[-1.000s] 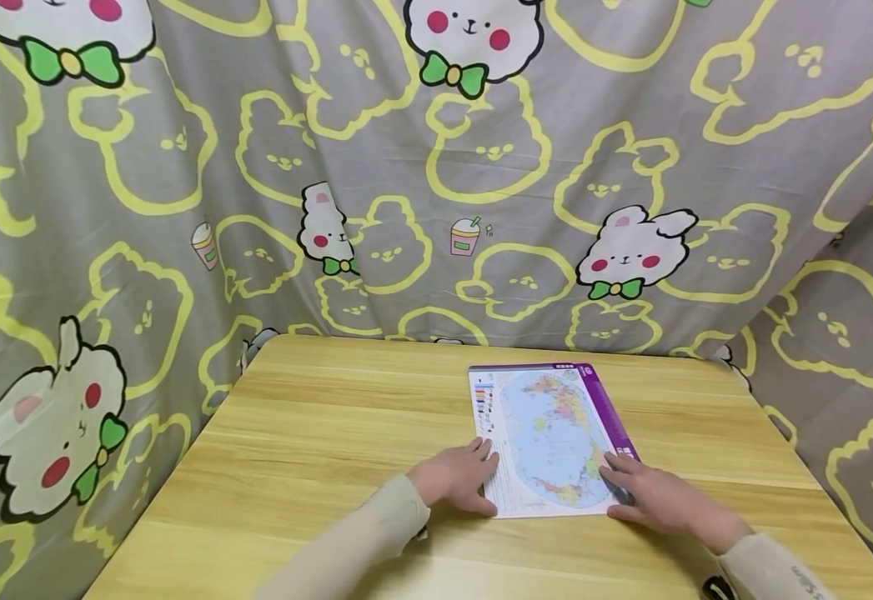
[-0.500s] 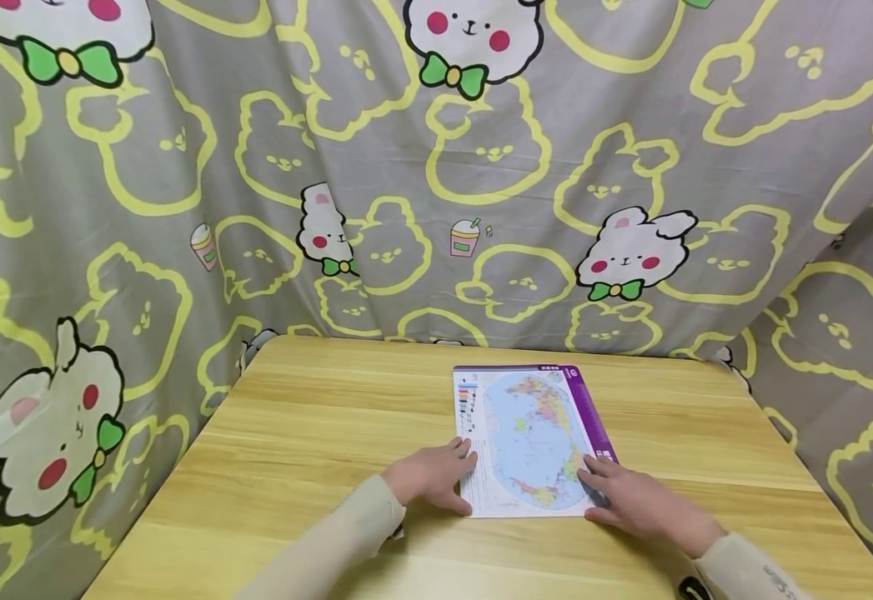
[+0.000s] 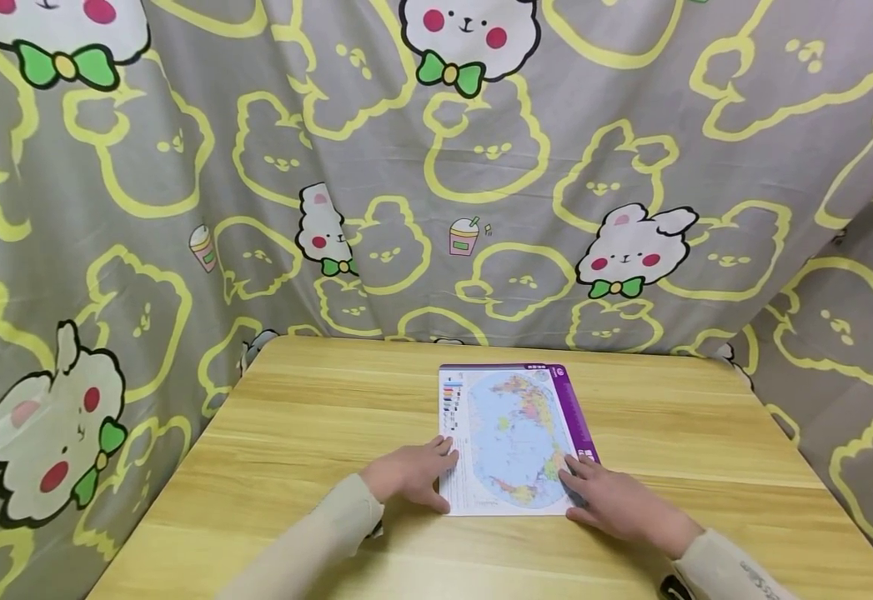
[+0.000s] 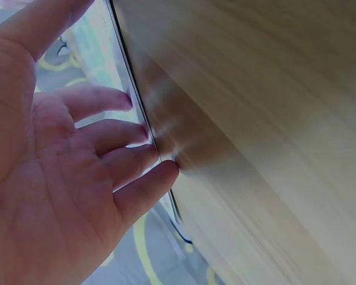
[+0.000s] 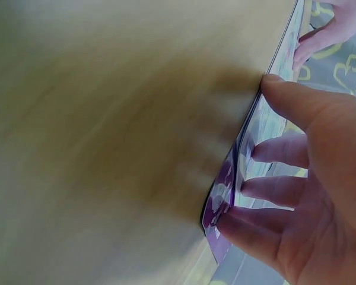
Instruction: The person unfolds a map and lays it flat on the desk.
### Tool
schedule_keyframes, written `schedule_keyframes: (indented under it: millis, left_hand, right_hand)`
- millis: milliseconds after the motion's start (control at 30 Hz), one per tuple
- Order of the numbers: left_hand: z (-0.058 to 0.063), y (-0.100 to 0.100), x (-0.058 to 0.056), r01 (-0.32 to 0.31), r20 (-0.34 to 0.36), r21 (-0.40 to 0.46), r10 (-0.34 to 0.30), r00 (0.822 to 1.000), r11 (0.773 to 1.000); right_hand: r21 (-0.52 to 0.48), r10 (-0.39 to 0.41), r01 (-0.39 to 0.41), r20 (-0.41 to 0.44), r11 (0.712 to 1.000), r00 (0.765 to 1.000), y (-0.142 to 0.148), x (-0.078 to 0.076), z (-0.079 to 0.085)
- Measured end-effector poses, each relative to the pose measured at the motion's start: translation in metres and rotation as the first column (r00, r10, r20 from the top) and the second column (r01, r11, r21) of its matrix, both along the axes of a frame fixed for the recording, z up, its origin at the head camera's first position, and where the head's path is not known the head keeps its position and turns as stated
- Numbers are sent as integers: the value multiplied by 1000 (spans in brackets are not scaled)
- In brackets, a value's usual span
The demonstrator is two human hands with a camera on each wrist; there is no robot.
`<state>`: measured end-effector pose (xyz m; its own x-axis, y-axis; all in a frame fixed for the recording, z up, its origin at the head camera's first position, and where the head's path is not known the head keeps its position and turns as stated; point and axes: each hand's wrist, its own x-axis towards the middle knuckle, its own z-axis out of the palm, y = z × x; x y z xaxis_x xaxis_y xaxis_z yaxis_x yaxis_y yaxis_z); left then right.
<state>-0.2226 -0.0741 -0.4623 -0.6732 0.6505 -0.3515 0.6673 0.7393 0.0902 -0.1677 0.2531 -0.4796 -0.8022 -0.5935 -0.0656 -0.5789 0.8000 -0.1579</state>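
A flat printed world map (image 3: 507, 442) with a purple band along its right side lies on the wooden table, turned sideways to me. My left hand (image 3: 415, 473) rests at its left edge, fingers spread and fingertips touching it. On the opposite side my right hand (image 3: 624, 500) touches the lower right part, fingertips on top and thumb near the corner. A dark patch shows under the right fingers; I cannot tell what it is. In the right wrist view the right hand (image 5: 320, 172) has its fingertips along the map's edge (image 5: 222, 196).
The wooden table (image 3: 316, 408) extends around the map on all sides. A grey curtain (image 3: 391, 150) with yellow outlines and cartoon rabbits hangs behind the table and along both sides.
The map has slid left across the table, with both hands moving along at its edges. Its orientation stays about the same.
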Motion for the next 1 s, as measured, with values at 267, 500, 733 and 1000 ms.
schedule_keyframes:
  millis: [267, 500, 733, 1000]
  left_hand:
    - [-3, -15, 1, -29, 13, 12, 29, 1000, 1000]
    - [-3, -25, 0, -47, -7, 17, 47, 999, 999]
    - [-3, -36, -1, -55, -9, 41, 55, 998, 998]
    - [-3, -43, -2, -42, -27, 58, 44, 999, 997]
  right_hand:
    - [36, 16, -16, -5, 999, 1000, -15, -3, 0]
    - [34, 9, -9, -6, 999, 1000, -28, -5, 1]
    - [56, 18, -18, -3, 998, 1000, -39, -8, 0]
    - [61, 44, -42, -27, 997, 999, -44, -10, 2]
